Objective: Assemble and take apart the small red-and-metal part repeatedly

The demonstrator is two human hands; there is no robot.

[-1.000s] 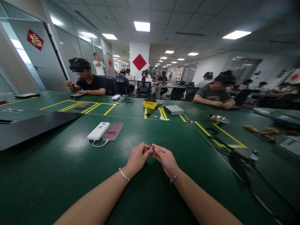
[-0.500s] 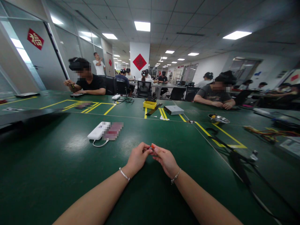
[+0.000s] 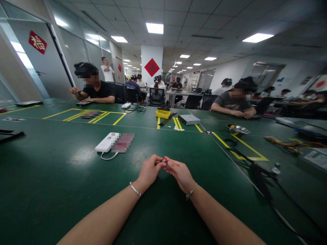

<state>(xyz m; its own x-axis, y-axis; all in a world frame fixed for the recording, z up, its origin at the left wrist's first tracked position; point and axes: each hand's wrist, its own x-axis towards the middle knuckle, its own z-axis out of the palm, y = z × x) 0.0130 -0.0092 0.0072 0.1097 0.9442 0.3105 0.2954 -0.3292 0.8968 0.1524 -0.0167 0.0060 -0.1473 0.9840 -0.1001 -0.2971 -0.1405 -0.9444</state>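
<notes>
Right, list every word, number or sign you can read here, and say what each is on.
"福": red diamond sign on the left door.
"1" plus a second digit, perhaps "3" or "5": white device on the table.
Too dark to read: red pillar sign.
Too blurred to read: red sign on the right wall.
Too small to show any text: orange-and-silver piece in the fingers.
</notes>
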